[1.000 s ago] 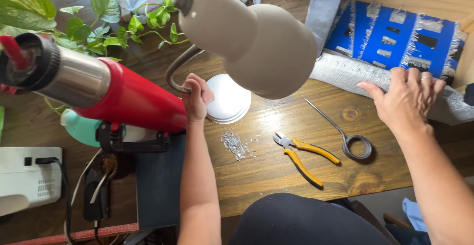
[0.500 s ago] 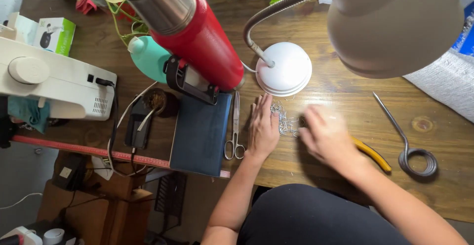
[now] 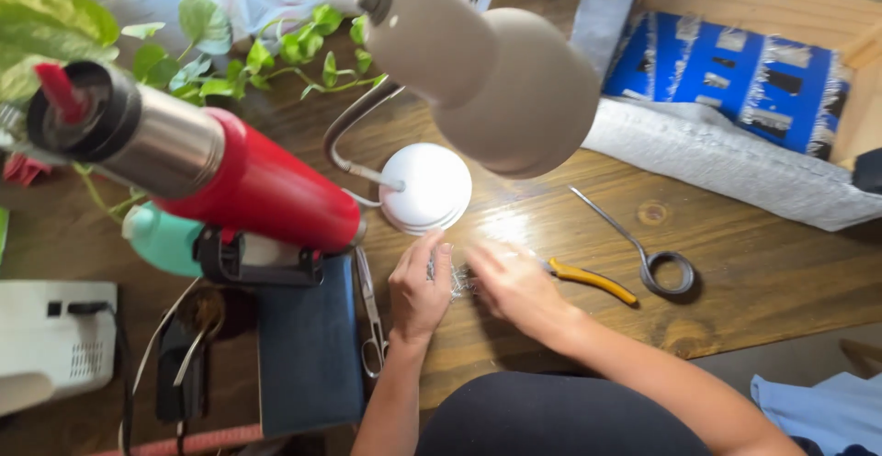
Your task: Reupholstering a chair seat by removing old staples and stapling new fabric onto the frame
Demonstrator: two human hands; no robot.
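Silvery small parts (image 3: 457,280), a glinting little heap on the wooden desk (image 3: 735,263) at centre frame below the white lamp base (image 3: 427,187), could scatter or roll off the near edge if a fingertip pushes too hard. Left hand (image 3: 418,289) rests flat beside them with an open, empty grip; right hand (image 3: 514,283) blurs over them, grip unclear, yellow-handled pliers (image 3: 593,280) just beyond.

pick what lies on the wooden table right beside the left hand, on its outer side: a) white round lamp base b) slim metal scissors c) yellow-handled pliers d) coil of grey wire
b: the slim metal scissors lie along the dark blue pad's edge, next to the left hand.
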